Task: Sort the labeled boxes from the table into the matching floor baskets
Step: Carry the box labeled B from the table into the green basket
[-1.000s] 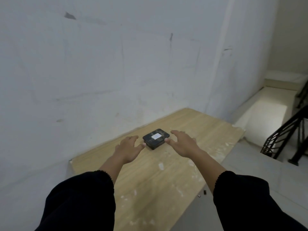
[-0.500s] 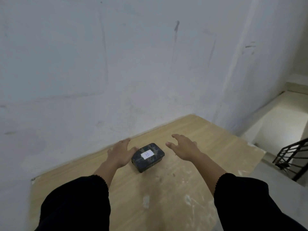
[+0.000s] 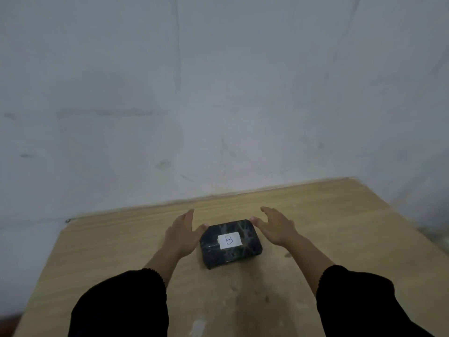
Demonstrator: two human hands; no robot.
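A black box [image 3: 230, 254] with a white label reading "B" lies flat on the wooden table [image 3: 109, 251]. My left hand [image 3: 182, 233] is at the box's left side, fingers spread, thumb touching its far left corner. My right hand [image 3: 274, 227] hovers at the far right corner, fingers apart, thumb tip at the box's edge. Neither hand has closed around the box. No floor baskets are in view.
A pale plastered wall [image 3: 218, 93] rises directly behind the table's far edge. The tabletop carries white paint smears near its front. Both arms wear black sleeves.
The view has swung left and closer, so the staircase and railing are out of sight. Both hands have stayed flanking the box, which now sits square to me with its label readable.
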